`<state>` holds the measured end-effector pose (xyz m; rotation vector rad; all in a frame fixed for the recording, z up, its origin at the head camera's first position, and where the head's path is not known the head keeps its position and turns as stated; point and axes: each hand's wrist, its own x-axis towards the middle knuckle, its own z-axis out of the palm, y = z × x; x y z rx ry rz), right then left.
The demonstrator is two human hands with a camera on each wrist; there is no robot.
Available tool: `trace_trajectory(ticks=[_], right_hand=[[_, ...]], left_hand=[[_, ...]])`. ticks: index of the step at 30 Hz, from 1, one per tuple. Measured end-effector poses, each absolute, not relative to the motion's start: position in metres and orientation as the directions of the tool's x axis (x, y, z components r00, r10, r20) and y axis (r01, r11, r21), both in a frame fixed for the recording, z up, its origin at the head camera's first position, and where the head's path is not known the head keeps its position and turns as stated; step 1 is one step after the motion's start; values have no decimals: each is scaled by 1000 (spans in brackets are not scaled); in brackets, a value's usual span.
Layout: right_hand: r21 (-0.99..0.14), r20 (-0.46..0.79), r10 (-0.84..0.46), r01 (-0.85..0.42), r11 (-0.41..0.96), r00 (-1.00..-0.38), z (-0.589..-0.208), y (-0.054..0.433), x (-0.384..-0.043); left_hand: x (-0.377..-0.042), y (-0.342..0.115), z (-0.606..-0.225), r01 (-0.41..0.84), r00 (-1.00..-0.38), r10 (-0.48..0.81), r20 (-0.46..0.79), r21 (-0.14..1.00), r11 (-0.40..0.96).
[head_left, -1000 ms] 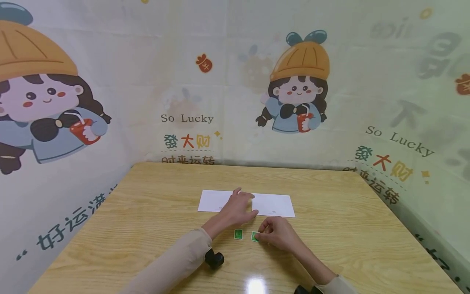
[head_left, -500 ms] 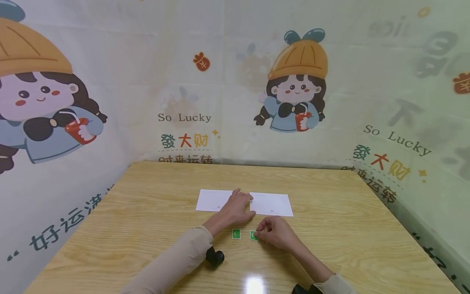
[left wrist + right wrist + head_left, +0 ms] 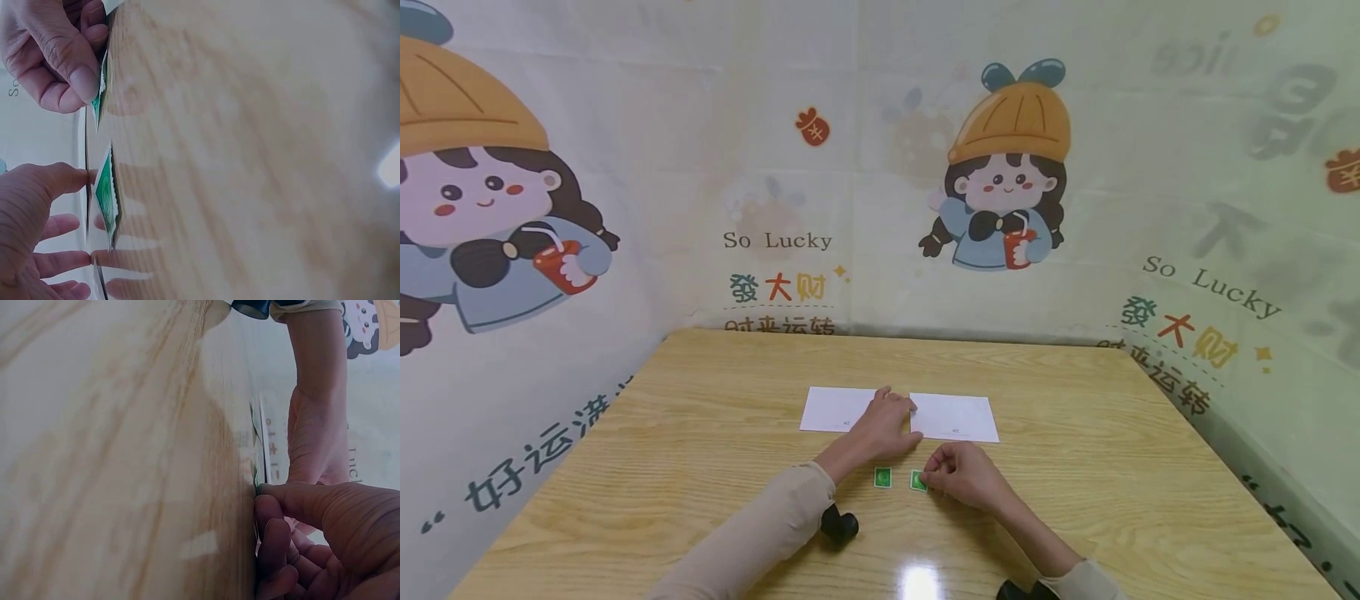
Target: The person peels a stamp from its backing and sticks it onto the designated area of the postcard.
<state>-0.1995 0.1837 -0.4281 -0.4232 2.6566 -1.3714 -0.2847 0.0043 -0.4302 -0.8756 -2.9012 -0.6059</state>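
Observation:
Two small green postage stamps with white toothed edges are side by side on the wooden table point(image 3: 700, 467). At the right stamp point(image 3: 916, 479), my right hand point(image 3: 967, 477) pinches the near corner between thumb and forefinger; the left wrist view shows the thumb point(image 3: 83, 81) over the green face. The left stamp point(image 3: 883, 477) lies untouched, its edge slightly raised. My left hand point(image 3: 886, 427) rests with spread fingers across the inner end of a white rectangular paper point(image 3: 831, 408). Its fingertips reach the edge of a second white paper point(image 3: 955, 417) to the right.
Each white paper carries a small mark near its lower edge. A black wrist camera point(image 3: 839, 527) sits under the left sleeve, and another point(image 3: 1026, 591) by the right cuff. A printed cloth point(image 3: 880, 208) with cartoon figures hangs close behind the table.
The head view has shifted slightly. Both hands, the stamps and the papers keep practically the same positions.

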Motion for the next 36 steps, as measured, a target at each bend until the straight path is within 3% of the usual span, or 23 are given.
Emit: trace_trajectory(ticks=[11,22,27,36], right_hand=[[-836,-4,-278,-149,529,-961,-431,186,-199],[-874,-15,-209,-89,478,-978,-430,194,-197],[-880,15,-157,-87,466,-988,-425,194,-189],[-908,89,-36,-96,407,-995,-412,189,-172]], left_hand=[[-280,2,-432,496,-863,483,149,431,754],[-262,-9,-411,511,-854,464,236,549,662],[-250,-16,-409,547,-826,496,270,599,585],[-226,-20,-406,518,-838,472,272,669,533]])
